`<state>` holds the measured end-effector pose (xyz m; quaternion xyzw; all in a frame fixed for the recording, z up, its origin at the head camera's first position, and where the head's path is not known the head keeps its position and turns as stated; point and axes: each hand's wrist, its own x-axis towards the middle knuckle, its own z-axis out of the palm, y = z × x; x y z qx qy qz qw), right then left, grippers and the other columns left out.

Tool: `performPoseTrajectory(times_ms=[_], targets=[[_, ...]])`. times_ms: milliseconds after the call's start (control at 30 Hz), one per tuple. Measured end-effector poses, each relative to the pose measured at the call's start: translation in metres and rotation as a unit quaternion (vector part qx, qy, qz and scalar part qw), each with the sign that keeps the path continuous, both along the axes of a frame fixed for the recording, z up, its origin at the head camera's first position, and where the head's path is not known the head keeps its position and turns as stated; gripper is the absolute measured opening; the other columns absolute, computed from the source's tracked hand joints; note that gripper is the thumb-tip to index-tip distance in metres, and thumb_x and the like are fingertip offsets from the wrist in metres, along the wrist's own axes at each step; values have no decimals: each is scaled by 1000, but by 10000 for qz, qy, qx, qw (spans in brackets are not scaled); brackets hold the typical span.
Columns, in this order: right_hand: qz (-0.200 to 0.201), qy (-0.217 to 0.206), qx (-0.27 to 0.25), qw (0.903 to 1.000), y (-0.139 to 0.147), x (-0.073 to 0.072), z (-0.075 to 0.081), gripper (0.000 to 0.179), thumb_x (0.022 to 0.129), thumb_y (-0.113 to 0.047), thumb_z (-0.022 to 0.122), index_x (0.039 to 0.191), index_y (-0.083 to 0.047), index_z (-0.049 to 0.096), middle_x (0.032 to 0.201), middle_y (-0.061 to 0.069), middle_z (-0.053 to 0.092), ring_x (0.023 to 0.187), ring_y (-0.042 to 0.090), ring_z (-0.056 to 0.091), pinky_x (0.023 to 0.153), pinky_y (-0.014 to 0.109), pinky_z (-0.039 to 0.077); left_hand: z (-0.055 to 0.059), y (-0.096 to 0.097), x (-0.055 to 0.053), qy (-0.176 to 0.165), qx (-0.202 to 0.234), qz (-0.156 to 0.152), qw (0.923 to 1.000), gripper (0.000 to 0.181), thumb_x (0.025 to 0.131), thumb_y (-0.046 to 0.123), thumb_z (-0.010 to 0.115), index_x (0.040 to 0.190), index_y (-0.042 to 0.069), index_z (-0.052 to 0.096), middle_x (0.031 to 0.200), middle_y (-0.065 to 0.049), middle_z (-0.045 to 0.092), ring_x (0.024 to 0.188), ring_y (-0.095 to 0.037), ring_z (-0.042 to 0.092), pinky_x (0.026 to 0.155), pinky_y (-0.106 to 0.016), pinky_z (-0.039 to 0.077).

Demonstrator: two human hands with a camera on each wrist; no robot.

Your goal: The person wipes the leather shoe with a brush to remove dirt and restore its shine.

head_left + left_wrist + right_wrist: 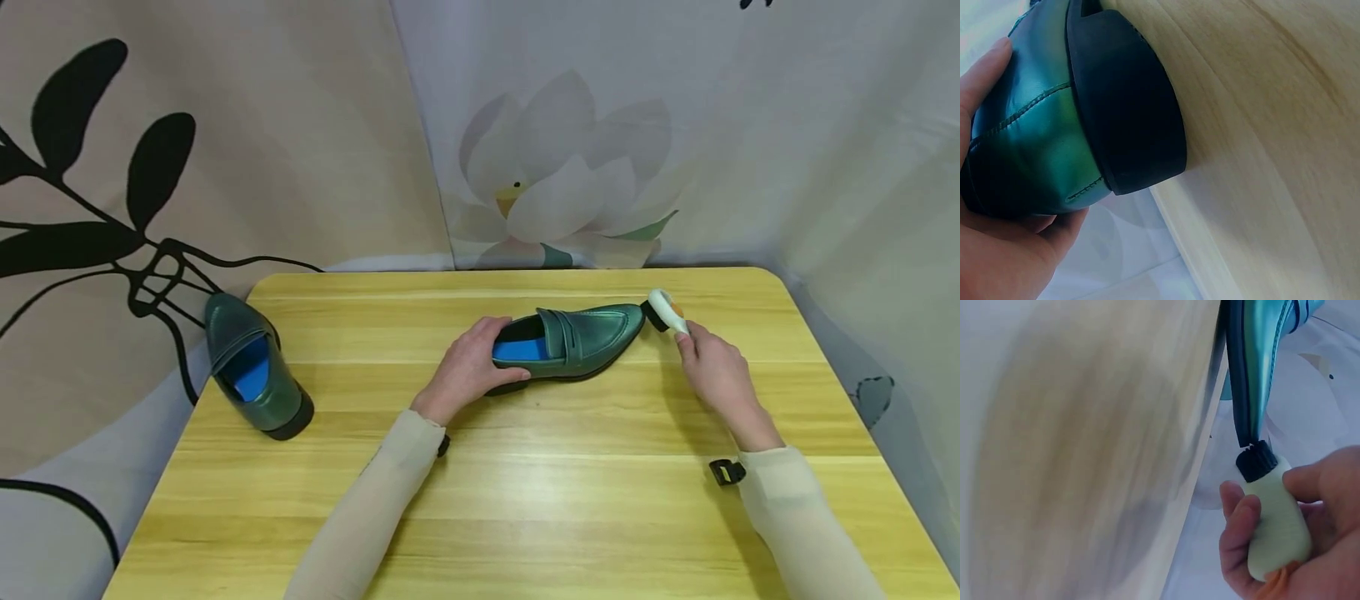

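Observation:
A green loafer (592, 333) with a blue insole stands on the table, its toe pointing right. My left hand (468, 362) grips it round the heel. In the left wrist view the thumb lies along the side of the loafer (1035, 137), above its black heel block. My right hand (716, 371) holds a white-handled brush (667, 308) with dark bristles. In the right wrist view the brush's bristles (1256, 461) touch the tip of the toe, and fingers and thumb are curled round the pale handle.
The second green loafer (262, 375) stands at the left edge of the wooden table (525, 500), toe away from me. Behind the table hangs a pale curtain (300, 150) printed with dark leaves and a white flower. An orange cord (1279, 581) hangs from the brush handle.

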<state>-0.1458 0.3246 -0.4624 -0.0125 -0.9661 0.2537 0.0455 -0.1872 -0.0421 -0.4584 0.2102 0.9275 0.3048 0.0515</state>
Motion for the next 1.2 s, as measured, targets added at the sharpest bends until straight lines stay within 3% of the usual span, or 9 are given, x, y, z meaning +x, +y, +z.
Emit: performPoseTrajectory(times_ms=[133, 233, 400, 567, 733, 900, 1000, 1100, 1200], targets=[[110, 44, -57, 9999, 2, -1, -1, 45, 114, -27, 34, 131, 8, 56, 72, 11, 53, 55, 24, 43, 49, 37, 34, 0, 1, 0, 12, -42, 29, 10000, 90, 82, 47, 87, 153, 9, 47, 149, -12, 53, 129, -31, 55, 110, -49, 45], [78, -172, 86, 9998, 0, -10, 3, 48, 114, -30, 32, 135, 6, 55, 72, 13, 50, 57, 27, 44, 50, 39, 34, 0, 1, 0, 25, -38, -3, 10000, 90, 82, 46, 87, 153, 9, 47, 148, -12, 54, 128, -31, 56, 109, -50, 46], [77, -785, 425, 9960, -13, -33, 17, 53, 114, -35, 32, 148, 3, 48, 94, 26, 61, 69, 34, 52, 54, 44, 40, 0, 1, 0, 4, -30, -41, 10000, 90, 83, 46, 88, 153, 8, 47, 148, -12, 54, 128, -31, 56, 109, -50, 46], [88, -884, 631, 9940, -22, -41, 24, 47, 113, -31, 37, 145, 0, 51, 101, 27, 62, 75, 37, 55, 52, 47, 43, 0, 2, 0, 3, -14, -27, 10000, 90, 83, 47, 87, 153, 8, 47, 147, -12, 54, 127, -32, 56, 109, -51, 46], [120, -752, 463, 9960, -11, -27, 16, 51, 114, -31, 34, 147, 6, 48, 98, 29, 62, 73, 37, 54, 56, 48, 43, 2, 1, 1, 9, -32, -6, 10000, 89, 83, 47, 87, 153, 9, 47, 147, -12, 55, 126, -32, 57, 108, -52, 47], [222, -460, 176, 9985, 1, 1, 6, 45, 114, -32, 33, 126, 5, 57, 70, 12, 48, 57, 27, 44, 51, 39, 35, 3, 3, 0, -7, -204, -78, 9998, 91, 82, 49, 87, 153, 10, 47, 148, -11, 54, 128, -32, 56, 109, -52, 46], [213, -536, 37, 9983, 7, 15, 6, 42, 115, -32, 32, 115, 2, 56, 66, 8, 42, 53, 23, 39, 49, 36, 32, 2, 3, -1, -2, -265, -90, 9996, 91, 81, 50, 87, 154, 11, 47, 149, -11, 53, 129, -33, 56, 109, -52, 45], [267, -805, -18, 9964, 13, 23, 8, 50, 115, -33, 30, 130, 7, 56, 68, 8, 43, 53, 22, 39, 50, 36, 34, 2, 3, -2, -26, -299, -100, 9995, 91, 82, 51, 86, 154, 11, 47, 149, -12, 53, 129, -33, 56, 109, -53, 46], [314, -986, -48, 9946, 18, 27, 12, 61, 114, -35, 28, 147, 15, 43, 70, 9, 46, 55, 22, 42, 52, 37, 35, 6, 2, -3, -45, -568, -199, 9982, 94, 82, 53, 85, 155, 10, 45, 150, -13, 53, 130, -33, 56, 109, -51, 46]])
